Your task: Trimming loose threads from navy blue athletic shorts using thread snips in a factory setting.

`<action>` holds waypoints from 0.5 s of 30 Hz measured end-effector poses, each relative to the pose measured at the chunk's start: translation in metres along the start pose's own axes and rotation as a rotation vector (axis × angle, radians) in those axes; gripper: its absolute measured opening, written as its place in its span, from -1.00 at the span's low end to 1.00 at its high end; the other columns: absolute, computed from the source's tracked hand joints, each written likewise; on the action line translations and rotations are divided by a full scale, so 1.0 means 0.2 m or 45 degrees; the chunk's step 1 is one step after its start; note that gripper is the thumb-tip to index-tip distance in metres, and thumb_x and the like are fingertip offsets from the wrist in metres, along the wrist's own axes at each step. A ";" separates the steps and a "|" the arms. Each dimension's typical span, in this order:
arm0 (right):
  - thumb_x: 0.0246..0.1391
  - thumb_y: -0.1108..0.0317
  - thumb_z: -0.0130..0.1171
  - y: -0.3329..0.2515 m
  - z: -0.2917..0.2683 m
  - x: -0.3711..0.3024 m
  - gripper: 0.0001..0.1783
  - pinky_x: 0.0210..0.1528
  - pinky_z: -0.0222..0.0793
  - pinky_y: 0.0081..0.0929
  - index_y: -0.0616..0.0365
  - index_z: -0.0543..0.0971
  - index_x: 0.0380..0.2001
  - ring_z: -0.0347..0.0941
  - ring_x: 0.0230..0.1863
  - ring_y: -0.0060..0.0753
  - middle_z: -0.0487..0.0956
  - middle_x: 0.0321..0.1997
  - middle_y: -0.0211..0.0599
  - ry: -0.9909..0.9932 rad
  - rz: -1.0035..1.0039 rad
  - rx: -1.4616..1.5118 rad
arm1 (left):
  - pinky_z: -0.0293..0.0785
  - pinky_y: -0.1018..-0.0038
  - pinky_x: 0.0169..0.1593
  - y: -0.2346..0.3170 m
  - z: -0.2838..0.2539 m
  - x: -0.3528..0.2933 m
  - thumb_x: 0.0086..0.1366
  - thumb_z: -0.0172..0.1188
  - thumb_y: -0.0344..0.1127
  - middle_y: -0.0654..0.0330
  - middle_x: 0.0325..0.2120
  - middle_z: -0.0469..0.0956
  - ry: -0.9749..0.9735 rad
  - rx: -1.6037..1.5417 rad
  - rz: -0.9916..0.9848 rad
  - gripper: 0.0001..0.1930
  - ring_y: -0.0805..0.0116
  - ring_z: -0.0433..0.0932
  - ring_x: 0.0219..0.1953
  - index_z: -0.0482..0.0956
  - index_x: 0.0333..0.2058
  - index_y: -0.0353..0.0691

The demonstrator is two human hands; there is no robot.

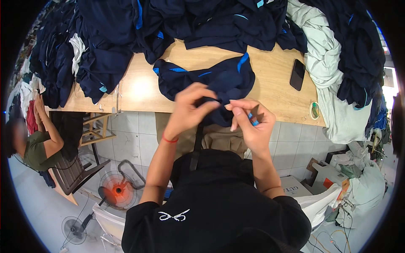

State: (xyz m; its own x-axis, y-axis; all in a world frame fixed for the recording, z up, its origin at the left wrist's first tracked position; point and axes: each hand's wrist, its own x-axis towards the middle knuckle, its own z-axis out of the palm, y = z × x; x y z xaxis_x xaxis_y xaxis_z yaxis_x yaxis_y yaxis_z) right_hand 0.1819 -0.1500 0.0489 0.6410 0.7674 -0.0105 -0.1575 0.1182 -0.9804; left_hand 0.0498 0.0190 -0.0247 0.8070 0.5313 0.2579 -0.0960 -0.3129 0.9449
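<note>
A navy garment with bright blue trim lies bunched at the table's front edge, part of it hanging over. My left hand is at its near side, fingers curled and thumb bent toward the cloth, with navy fabric between them. Close on its right, my right hand has thumb and forefinger pinched together at the garment's edge. Whether a thread or a fold is in that pinch is too small to tell. A small blue thing shows between the right hand's fingers; its kind is unclear.
Heaped navy garments cover the table's far side; pale cloth drapes off the right. A black phone and a small round container lie on the wooden table. A person works at left, near a fan.
</note>
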 end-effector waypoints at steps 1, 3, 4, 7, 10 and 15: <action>0.32 0.57 0.31 0.03 -0.05 0.00 -0.82 -0.46 0.44 -0.64 0.37 0.72 -0.05 0.53 -0.50 -0.61 0.77 -0.18 -0.15 0.058 -0.028 -0.084 | 0.46 0.57 -0.17 -0.02 -0.03 -0.04 0.24 0.48 -0.53 0.23 -0.23 0.62 0.214 -0.212 -0.081 -0.82 0.46 0.57 -0.22 0.70 -0.20 -0.30; 0.39 0.47 0.27 0.07 -0.17 0.00 -0.81 -0.46 0.41 -0.64 0.33 0.72 -0.03 0.47 -0.52 -0.67 0.77 -0.20 -0.19 0.259 0.130 -0.176 | 0.43 0.63 -0.15 -0.07 -0.22 -0.16 0.42 0.36 -0.53 0.33 -0.22 0.58 0.532 -0.210 -0.339 -0.89 0.59 0.52 -0.20 0.67 -0.12 -0.28; 0.41 0.44 0.25 0.11 -0.24 0.03 -0.80 -0.46 0.40 -0.64 0.31 0.72 -0.02 0.46 -0.52 -0.69 0.77 -0.20 -0.22 0.336 0.232 -0.215 | 0.49 0.63 -0.05 -0.10 -0.32 -0.21 0.47 0.30 -0.51 0.26 -0.07 0.60 0.668 -0.093 -0.474 -0.81 0.55 0.55 -0.07 0.63 0.02 -0.28; 0.38 0.44 0.27 0.29 -0.47 0.05 -0.78 -0.46 0.28 -0.66 0.28 0.70 0.01 0.47 -0.44 -0.70 0.76 -0.15 -0.26 0.466 0.422 -0.467 | 0.39 0.18 0.37 -0.16 -0.41 -0.29 0.47 0.36 -0.33 0.11 0.29 0.50 0.897 0.347 -0.443 -0.52 0.19 0.47 0.33 0.49 0.30 -0.25; 0.35 0.42 0.31 0.48 -0.61 0.09 -0.74 -0.41 0.34 -0.64 0.26 0.70 0.05 0.50 -0.35 -0.68 0.76 -0.14 -0.31 0.530 0.305 -0.625 | 0.31 0.11 0.43 -0.08 -0.33 -0.29 0.34 0.50 -0.27 0.01 0.32 0.47 0.726 0.520 -0.294 -0.36 0.04 0.44 0.36 0.48 0.33 -0.23; 0.25 0.41 0.41 0.68 -0.44 0.39 -0.70 -0.24 0.45 -0.55 0.26 0.72 0.02 0.54 -0.23 -0.58 0.73 -0.16 -0.37 0.459 0.092 -0.640 | 0.33 0.08 0.39 -0.18 -0.07 -0.21 0.18 0.56 -0.33 -0.10 0.45 0.25 0.325 0.923 -0.099 -0.47 -0.25 0.29 0.42 0.65 0.14 -0.02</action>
State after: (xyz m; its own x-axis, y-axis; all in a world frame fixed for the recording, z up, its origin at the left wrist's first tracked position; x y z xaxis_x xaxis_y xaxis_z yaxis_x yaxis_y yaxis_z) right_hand 0.2758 -0.1299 -0.1034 0.8692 0.4908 -0.0596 0.1071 -0.3046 -0.9464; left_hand 0.0114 0.0192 -0.0667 0.6282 0.7101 0.3178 0.4320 -0.6581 0.6166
